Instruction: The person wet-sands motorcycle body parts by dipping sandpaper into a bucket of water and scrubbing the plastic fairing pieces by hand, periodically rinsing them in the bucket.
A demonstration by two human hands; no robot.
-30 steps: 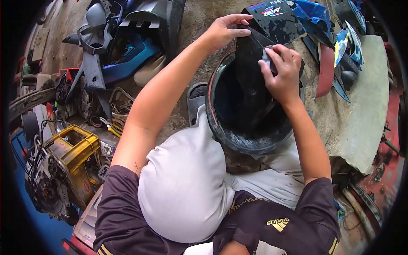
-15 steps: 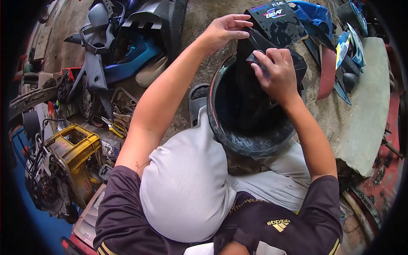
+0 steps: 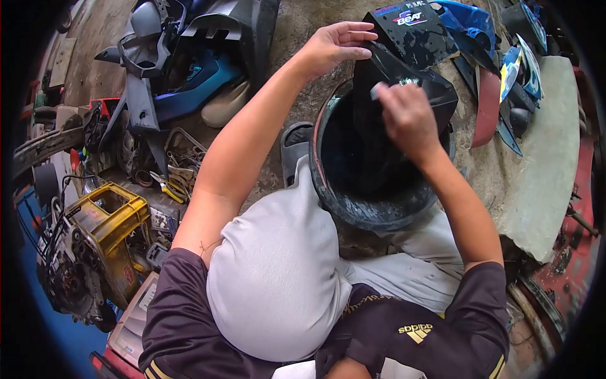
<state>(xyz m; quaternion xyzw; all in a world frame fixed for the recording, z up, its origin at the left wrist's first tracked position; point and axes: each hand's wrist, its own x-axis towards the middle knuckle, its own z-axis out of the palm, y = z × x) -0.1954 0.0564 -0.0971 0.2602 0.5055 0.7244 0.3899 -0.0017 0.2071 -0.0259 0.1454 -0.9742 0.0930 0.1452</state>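
A glossy black plastic motorcycle body panel [image 3: 435, 88] leans over a dark round tub [image 3: 372, 215], its lower part inside. My left hand [image 3: 331, 49] grips the panel's upper left edge between thumb and fingers. My right hand [image 3: 410, 117], blurred by motion, is closed over the panel's face. A small grey piece of sandpaper [image 3: 376, 91] sticks out at its fingertips; most of it is hidden under the fingers. Just beyond the panel lies a wet black piece with a BEAT sticker [image 3: 413, 31].
Blue panels [image 3: 470, 22] and a red strip [image 3: 485, 107] lie at upper right, near a long pale board [image 3: 543, 158]. Grey and blue fairings [image 3: 199, 88] stand at upper left. A yellow crate [image 3: 110, 215] and yellow-handled pliers [image 3: 169, 188] are at left.
My right hand has shifted slightly down across the panel and is now blurred. The panel and tub have moved very slightly right. My left hand keeps its hold.
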